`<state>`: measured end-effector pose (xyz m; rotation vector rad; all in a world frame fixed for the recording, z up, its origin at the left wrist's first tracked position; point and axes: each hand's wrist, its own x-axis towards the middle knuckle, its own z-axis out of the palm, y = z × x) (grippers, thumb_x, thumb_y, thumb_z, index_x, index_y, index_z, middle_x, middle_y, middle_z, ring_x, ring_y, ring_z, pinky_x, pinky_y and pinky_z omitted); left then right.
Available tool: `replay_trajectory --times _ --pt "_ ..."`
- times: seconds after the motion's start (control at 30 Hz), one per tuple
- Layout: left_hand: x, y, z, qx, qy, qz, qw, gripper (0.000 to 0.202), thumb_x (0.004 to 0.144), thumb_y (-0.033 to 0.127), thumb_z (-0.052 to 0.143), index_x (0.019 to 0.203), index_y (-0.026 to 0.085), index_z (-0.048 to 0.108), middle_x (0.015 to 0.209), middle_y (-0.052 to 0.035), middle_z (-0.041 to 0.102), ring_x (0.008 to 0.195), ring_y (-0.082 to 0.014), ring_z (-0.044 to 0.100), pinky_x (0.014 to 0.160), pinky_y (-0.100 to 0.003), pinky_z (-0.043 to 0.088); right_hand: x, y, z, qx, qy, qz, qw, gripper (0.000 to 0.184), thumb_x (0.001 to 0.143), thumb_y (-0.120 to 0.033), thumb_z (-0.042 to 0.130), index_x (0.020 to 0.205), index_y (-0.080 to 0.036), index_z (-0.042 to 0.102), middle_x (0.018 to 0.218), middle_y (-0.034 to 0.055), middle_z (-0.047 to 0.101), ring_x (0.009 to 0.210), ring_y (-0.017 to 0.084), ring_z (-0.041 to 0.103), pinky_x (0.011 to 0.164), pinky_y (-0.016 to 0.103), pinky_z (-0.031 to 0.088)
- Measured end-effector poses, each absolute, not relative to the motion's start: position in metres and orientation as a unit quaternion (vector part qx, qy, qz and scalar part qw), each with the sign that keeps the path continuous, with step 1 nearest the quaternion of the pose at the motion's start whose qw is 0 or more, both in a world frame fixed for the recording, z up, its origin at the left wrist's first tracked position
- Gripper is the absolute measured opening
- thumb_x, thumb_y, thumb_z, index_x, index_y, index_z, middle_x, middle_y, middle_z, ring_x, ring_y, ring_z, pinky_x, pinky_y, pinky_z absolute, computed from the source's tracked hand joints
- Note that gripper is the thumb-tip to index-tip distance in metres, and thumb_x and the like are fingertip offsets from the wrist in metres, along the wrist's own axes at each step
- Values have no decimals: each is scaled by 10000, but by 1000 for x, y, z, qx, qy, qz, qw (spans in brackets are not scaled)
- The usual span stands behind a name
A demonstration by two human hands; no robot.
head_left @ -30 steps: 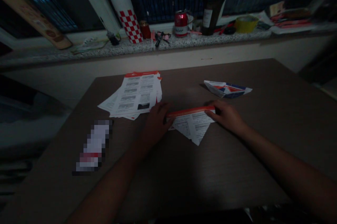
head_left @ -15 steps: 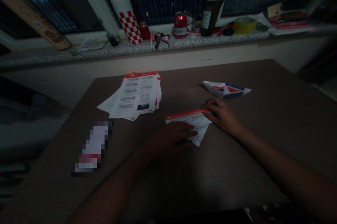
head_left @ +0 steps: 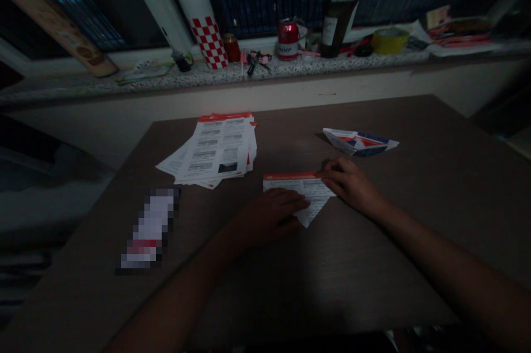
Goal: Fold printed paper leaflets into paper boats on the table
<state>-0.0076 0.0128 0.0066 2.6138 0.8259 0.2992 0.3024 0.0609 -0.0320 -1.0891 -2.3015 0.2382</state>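
A folded sheet of printed paper point(head_left: 317, 201) with a red band along its far edge lies on the table, narrowing to a point toward me. My left hand point(head_left: 276, 212) rests flat over its left part, fingers stretched out and hiding some of it. At the far right corner, my right hand point(head_left: 348, 181) has its fingers bent and closed on the paper's edge. Just beyond that hand stands a folded paper boat point(head_left: 360, 143) in white, blue and red, touched by neither hand.
A fanned stack of printed sheets point(head_left: 215, 148) lies at the back left of the table point(head_left: 398, 275). Nearer me is a pixelated flat object point(head_left: 151, 226). The windowsill point(head_left: 166, 82) behind holds a checkered bottle point(head_left: 209, 40), a red can point(head_left: 287, 40) and yellow tape point(head_left: 390, 41).
The folded paper has turned slightly clockwise, so its red edge now lies more level and its near point has shifted left. Both hands stay on it.
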Motion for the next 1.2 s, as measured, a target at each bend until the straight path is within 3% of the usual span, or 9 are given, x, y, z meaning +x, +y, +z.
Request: replay_trajectory --times 0.23,0.47,0.6,0.77,1.0,1.2 --pt "-10 18 5 922 355 117 103 510 1071 475 582 1532 260 552 1503 -78 635 1438 -274 539 1323 -543 220 301 55 -22 -391 -879 74 263 230 1022 -284 635 1178 -229 794 1189 138 643 1110 312 625 959 496 531" --pt "-11 19 5 890 440 102 56 483 1106 481 490 1537 268 539 1590 -75 571 1447 -318 522 1206 -605 348 292 44 -9 -322 -907 132 236 236 1021 -336 663 1204 -263 792 1232 123 645 1160 305 610 971 483 529" --pt "-9 17 6 887 452 86 47 507 1106 485 473 1540 229 536 1616 -99 539 1464 -325 510 1194 -566 382 284 37 -8 -292 -918 155 217 273 1024 -363 664 1255 -261 767 1265 124 639 1219 315 586 1006 504 523" --pt "-8 16 3 889 447 82 44 533 1112 504 446 1540 199 530 1611 -119 541 1505 -313 477 1239 -556 354 279 35 -10 -276 -918 175 225 283 1022 -365 670 1277 -272 750 1307 117 648 1249 312 587 1028 508 526" --pt "-10 19 -1 903 417 80 69 580 1097 529 454 1510 134 551 1672 -155 448 1587 -328 364 1328 -579 226 285 42 -12 -310 -905 148 252 408 1039 -330 628 1446 -300 643 1443 124 621 1352 333 579 1109 567 510" --pt "-13 21 -8 907 402 70 102 840 1038 686 490 1637 112 361 1706 -202 365 1609 -309 317 1321 -498 282 284 44 -15 -315 -908 143 234 460 1055 -318 605 1513 -285 581 1571 126 567 1485 325 505 1195 560 467"
